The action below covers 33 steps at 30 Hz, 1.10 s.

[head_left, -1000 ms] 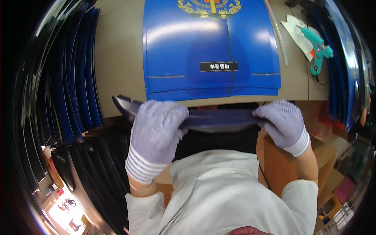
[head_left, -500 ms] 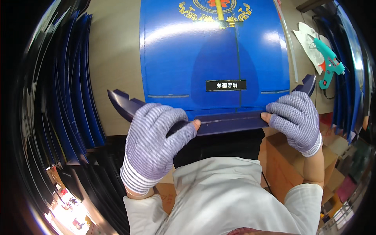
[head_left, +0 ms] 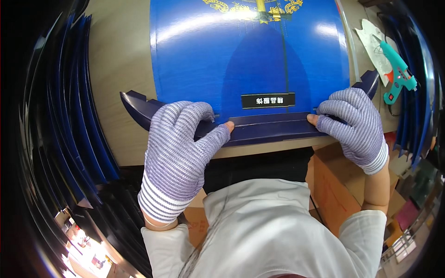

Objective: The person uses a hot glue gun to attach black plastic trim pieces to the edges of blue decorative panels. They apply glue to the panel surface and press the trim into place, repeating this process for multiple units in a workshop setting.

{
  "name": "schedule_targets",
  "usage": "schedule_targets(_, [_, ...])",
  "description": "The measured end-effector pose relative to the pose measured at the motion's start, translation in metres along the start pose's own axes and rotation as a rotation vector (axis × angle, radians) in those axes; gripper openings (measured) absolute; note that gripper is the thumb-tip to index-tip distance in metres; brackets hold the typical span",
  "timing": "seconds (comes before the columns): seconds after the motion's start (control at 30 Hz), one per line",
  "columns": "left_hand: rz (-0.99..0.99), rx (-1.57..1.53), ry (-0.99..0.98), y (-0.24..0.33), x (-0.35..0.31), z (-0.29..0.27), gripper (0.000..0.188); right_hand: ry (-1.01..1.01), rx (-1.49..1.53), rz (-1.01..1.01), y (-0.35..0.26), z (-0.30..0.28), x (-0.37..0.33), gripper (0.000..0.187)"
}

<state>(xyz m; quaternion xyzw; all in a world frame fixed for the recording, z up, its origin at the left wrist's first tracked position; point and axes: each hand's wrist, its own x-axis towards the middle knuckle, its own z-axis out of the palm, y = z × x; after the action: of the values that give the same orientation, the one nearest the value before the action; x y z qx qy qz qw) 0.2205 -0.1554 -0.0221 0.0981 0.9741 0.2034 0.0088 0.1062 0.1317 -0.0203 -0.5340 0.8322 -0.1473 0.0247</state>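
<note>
A long dark-blue folded strip (head_left: 273,131) with notched, pointed ends runs along the near edge of a glossy blue printed panel (head_left: 194,69). My left hand (head_left: 178,148), in a striped glove with a bare thumb tip, grips the strip left of its middle. Toward its right end my right hand (head_left: 354,125), gloved the same way, holds it with the thumb on the near side and fingers curled over. The strip overlaps the panel's near border, just below a black label (head_left: 268,100). Fingers behind the strip are partly hidden.
A teal glue gun (head_left: 398,74) lies at the right on a white sheet (head_left: 373,48). Upright blue panels (head_left: 69,102) stand along the left, with more at the far right (head_left: 415,69). Cardboard boxes (head_left: 336,185) are below the table (head_left: 118,60) at the right.
Both hands have pushed the strip away from me, up over the panel's near edge. It now covers most of the short slots there. The view has shifted slightly.
</note>
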Motion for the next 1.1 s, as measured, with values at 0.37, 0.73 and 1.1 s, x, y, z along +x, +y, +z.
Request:
schedule_targets(0.37, [-0.210, -0.073, -0.027, 0.009, 0.000, 0.001, 0.024, -0.006, 0.042, 0.000, -0.001, 0.001, 0.002, 0.024])
schedule_targets(0.73, [-0.310, -0.120, -0.072, 0.010, 0.004, -0.002, 0.025, 0.042, 0.143, -0.006, -0.003, 0.009, 0.004, 0.033])
schedule_targets(1.1, [-0.261, -0.090, -0.072, 0.012, 0.005, -0.001, 0.024, 0.021, 0.137, 0.012, -0.003, 0.011, 0.005, 0.032])
